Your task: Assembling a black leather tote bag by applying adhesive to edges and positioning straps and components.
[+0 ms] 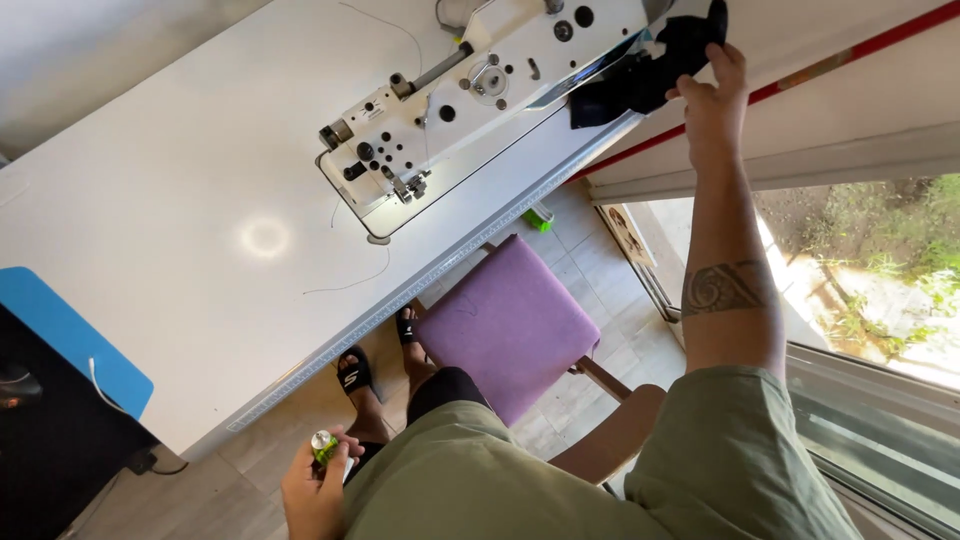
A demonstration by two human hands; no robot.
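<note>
Looking straight down here. The right hand (712, 95) is stretched out to the far right corner of the tabletop (180, 200), fingers (728, 55) pinched on a black cloth (650, 70) that lies bunched beside the right end of the white sewing machine (470, 95), partly over the edge. The left hand (312, 490) hangs low by the hip, below the near edge of the tabletop, fingers curled around a small spool of green thread (323, 446) with a silvery top. Another green spool (540, 216) sits on the floor under the tabletop, and a purple stool (505, 322) stands between the person's legs and the near edge.

What could go wrong, as I see it: the cloth lies right up against the machine's handwheel end, so a quick tug could snag it there, I can't tell whether any of it is caught. There are also loose threads (350, 285) trailing across the tabletop near the needle end that the cloth could drag along. And the spool is only held loosely at the side while the body leans, so it could slip and roll off under the tabletop like the other one.
</note>
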